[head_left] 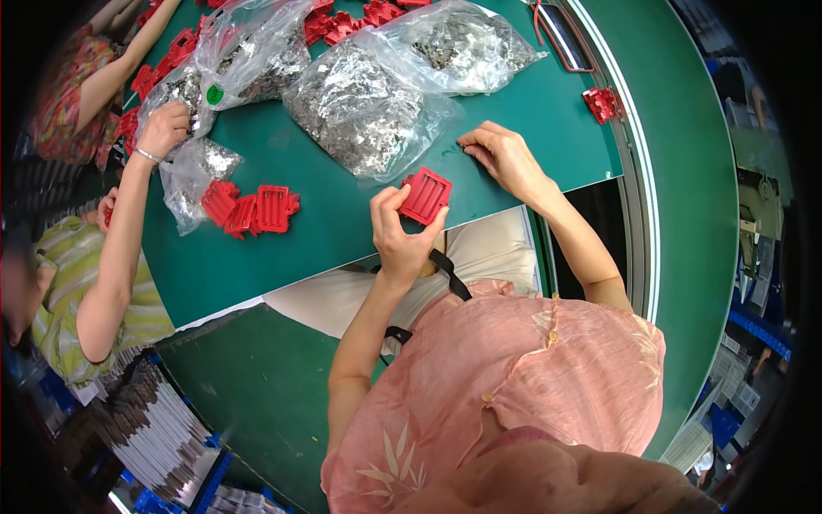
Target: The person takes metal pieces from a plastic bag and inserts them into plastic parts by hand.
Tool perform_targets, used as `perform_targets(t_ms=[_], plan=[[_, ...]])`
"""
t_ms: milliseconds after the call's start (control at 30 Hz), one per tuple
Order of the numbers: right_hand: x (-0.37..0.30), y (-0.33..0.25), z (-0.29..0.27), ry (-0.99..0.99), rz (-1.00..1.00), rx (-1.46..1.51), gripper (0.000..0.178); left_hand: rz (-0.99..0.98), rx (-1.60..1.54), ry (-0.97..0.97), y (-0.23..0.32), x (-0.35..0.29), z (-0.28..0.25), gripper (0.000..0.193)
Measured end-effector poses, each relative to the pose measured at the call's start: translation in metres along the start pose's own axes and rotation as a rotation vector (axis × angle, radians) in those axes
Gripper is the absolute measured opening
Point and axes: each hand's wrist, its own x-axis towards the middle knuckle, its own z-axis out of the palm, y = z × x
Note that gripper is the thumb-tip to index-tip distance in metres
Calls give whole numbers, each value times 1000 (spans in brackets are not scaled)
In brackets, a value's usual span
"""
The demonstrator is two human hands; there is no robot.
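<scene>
My left hand [399,238] grips a red plastic slotted tray [425,196] by its sides, just above the near edge of the green table. Long parallel grooves show on the tray's upper face. To its right, my right hand [509,163] is closed in a pinch low over the tabletop; whatever lies between the fingertips is too small to make out. Beyond both hands lies a clear plastic bag [364,111] full of small shiny metal pieces. Several more red slotted trays [274,209] rest together on the table at my left.
Another bag of metal pieces [467,47] lies farther back, beside a phone-like device [562,38]. A red part [600,104] sits near the right rail [629,146]. At left, a co-worker's hand [164,130] reaches into a bag; a second co-worker's arm is beyond.
</scene>
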Motion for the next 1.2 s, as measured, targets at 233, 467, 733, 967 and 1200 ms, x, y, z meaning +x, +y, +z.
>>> perform_targets(t_ms=[233,467,733,967,1200], plan=[[-4,-2,2,43,8,-19,20,24,14,-18,-2,0,-1,61],[-11,-7,8,70,8,34,19,11,1,-22,-1,-2,0,61],[-9,-13,-7,-7,177,342,14,4,0,-14,0,0,0,62],[-11,-48,-15,-115,147,320,13,18,6,6,3,2,2,62],[-18,-50,1,14,-47,237,12,38,7,21,5,5,5,62]])
